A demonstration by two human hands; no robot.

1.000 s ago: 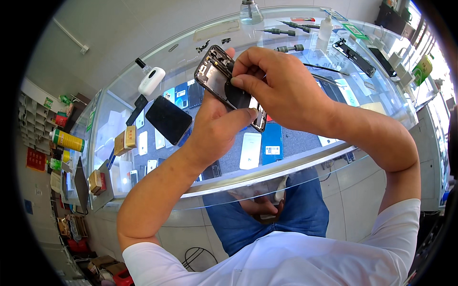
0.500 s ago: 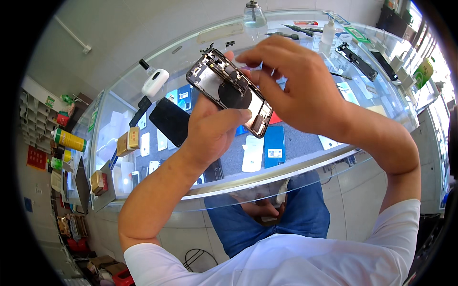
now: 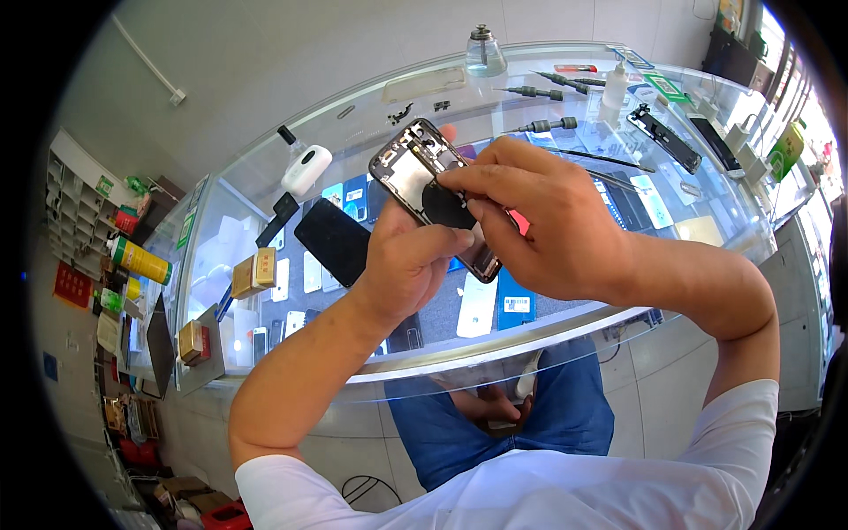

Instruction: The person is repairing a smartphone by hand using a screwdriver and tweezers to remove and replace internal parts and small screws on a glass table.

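Note:
My left hand (image 3: 402,269) holds an opened phone (image 3: 409,172) tilted above the glass counter, thumb pressed on its lower edge. The phone's inner side faces up, showing metal parts and a black round pad (image 3: 446,208). Over the phone's right side, my right hand (image 3: 556,221) has its index finger and thumb closing in on the inner parts. Whatever lies between those fingertips is hidden. A black phone screen (image 3: 334,240) lies left of my left hand. Small loose phone parts (image 3: 400,114) lie just beyond the phone.
A glass counter (image 3: 415,364) with phones inside stretches before me. Screwdrivers (image 3: 545,125), tweezers (image 3: 609,161), a white squeeze bottle (image 3: 613,88) and a phone part (image 3: 664,139) lie right. Farther back stands a glass bottle (image 3: 483,55); left are a white device (image 3: 307,170) and small yellow box (image 3: 254,272).
My right hand has come down from above the phone's upper right side, its fingers now drawn together on the inner parts. My left hand still holds the phone.

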